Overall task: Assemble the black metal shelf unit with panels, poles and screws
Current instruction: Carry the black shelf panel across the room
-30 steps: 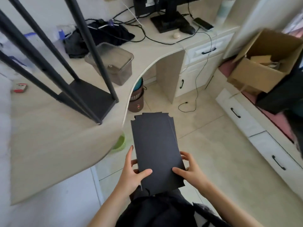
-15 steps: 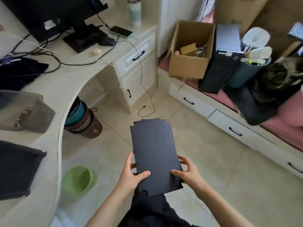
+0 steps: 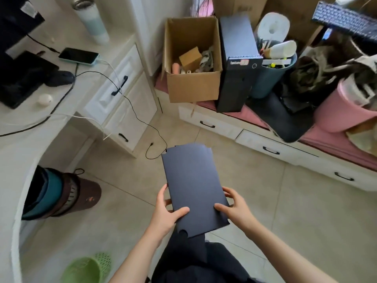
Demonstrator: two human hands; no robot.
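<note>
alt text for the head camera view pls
Two hands, left hand and right hand, hold black panels above a tiled floor. Behind stand a cardboard box and white drawers.

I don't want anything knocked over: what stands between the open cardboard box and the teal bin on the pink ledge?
In the head view, a black computer tower stands upright between the cardboard box and the teal bin.

Left hand point(image 3: 166, 211) & right hand point(image 3: 236, 207) — both gripping, thumbs up top.
</note>
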